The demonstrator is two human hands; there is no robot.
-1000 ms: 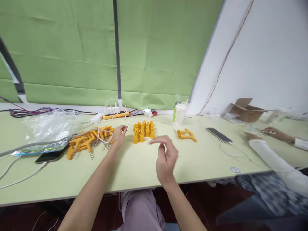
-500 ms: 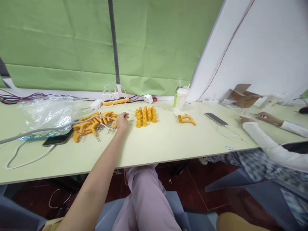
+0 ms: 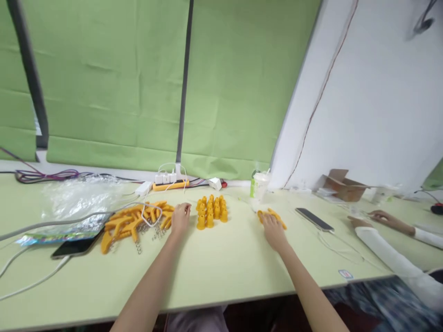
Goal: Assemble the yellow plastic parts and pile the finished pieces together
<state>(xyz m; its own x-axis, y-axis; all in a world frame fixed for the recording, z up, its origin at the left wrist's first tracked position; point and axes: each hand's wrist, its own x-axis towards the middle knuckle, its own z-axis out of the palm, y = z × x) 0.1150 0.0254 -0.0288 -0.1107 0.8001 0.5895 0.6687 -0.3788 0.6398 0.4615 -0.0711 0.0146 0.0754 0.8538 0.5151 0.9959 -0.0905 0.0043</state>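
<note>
My left hand (image 3: pixel 181 217) rests just above the table with its fingers curled into a pinch. Whatever lies between those fingertips, if anything, is too small to make out. Left of it is a pile of yellow branched plastic parts (image 3: pixel 128 221), with small metal springs (image 3: pixel 139 248) along its front. Right of it, several yellow plastic cups (image 3: pixel 209 221) stand in close rows. Farther right, my right hand (image 3: pixel 274 230) has its fingers closed over a forked yellow plastic part (image 3: pixel 279 218) on the table, partly hiding it.
A drink cup (image 3: pixel 260 185) stands behind my right hand. A phone (image 3: pixel 314 219) lies to the right, near a co-worker's hands (image 3: pixel 360 222). At left are clear plastic wrap (image 3: pixel 83 200), another phone (image 3: pixel 74 249) and loose cables. A power strip (image 3: pixel 170 185) runs along the back.
My right hand has come into view and reached onto the forked yellow part. My left hand stays between the pile and the cups. The view has tilted upward.
</note>
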